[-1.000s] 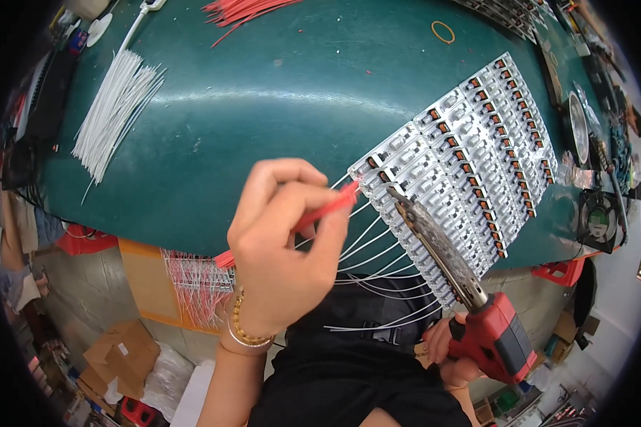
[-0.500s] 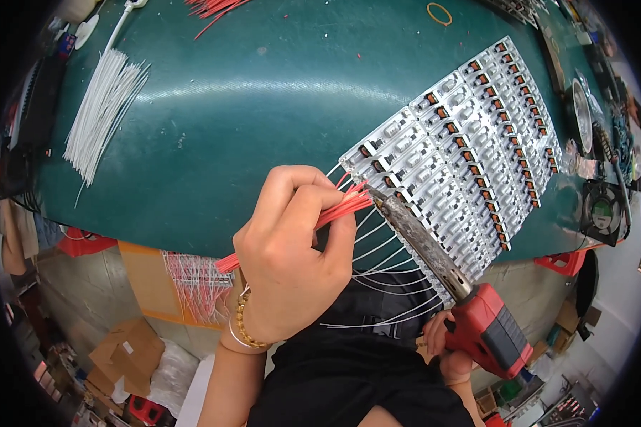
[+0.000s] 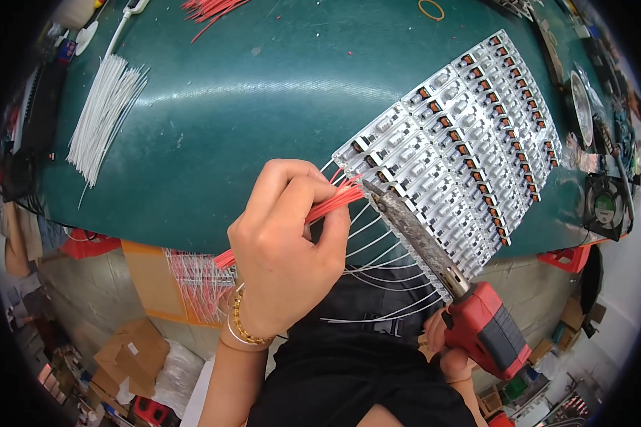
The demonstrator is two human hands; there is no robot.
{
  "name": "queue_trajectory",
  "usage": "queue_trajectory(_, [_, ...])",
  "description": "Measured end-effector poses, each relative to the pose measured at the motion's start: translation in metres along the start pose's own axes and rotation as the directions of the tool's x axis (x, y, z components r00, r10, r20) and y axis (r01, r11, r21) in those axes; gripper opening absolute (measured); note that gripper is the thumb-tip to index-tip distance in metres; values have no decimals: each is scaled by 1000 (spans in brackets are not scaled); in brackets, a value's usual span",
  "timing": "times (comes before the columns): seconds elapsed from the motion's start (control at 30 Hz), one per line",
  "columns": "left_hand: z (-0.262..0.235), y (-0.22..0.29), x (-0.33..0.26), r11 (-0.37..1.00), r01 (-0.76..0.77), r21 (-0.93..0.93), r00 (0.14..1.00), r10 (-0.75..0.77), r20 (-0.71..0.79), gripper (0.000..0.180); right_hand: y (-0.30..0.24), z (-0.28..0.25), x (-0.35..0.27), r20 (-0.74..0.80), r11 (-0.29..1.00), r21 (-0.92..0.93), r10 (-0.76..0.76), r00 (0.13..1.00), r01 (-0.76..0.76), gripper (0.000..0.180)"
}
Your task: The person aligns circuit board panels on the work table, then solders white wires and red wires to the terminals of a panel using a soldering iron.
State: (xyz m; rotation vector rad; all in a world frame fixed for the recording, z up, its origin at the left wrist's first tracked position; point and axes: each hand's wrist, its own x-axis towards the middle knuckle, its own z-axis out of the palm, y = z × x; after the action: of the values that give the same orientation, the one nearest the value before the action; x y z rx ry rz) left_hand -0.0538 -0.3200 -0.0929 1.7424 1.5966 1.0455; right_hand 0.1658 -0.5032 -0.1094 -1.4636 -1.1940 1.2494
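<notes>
Red wires [image 3: 339, 201] (L hand [image 3: 285, 238]): long axis up-R.

Left hand [image 3: 288, 238] raised in a tight pinch, right hand [image 3: 457, 363] lower in a curled grip.

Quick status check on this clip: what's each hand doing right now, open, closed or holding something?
Left hand: closed, holding a bundle of red wires.
Right hand: closed, gripping a red-and-black soldering gun.
</notes>
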Motion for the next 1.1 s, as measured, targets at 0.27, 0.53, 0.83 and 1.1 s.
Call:
queue_trajectory(0.27, [-8, -17, -11, 977, -215, -9, 930, 202, -307, 15, -18, 7, 2, -55, 975, 210, 83, 995, -70, 90])
queue_trajectory(0.53, [-10, 7, -18, 1000, -25, 19, 999, 24, 24, 12, -22, 9, -9, -163, 957, 272, 150, 975, -101, 77])
queue_trajectory(0.83, [-6, 3, -18, 997, -49, 55, 998, 47, 31, 14, -16, -9, 5, 109, 900, 382, 183, 977, -211, 35])
queue_trajectory(1.1, [-6, 4, -17, 995, -63, 73, 998, 61, 26, 14, -11, 9, -9, -130, 1000, 22, 13, 991, -10, 78])
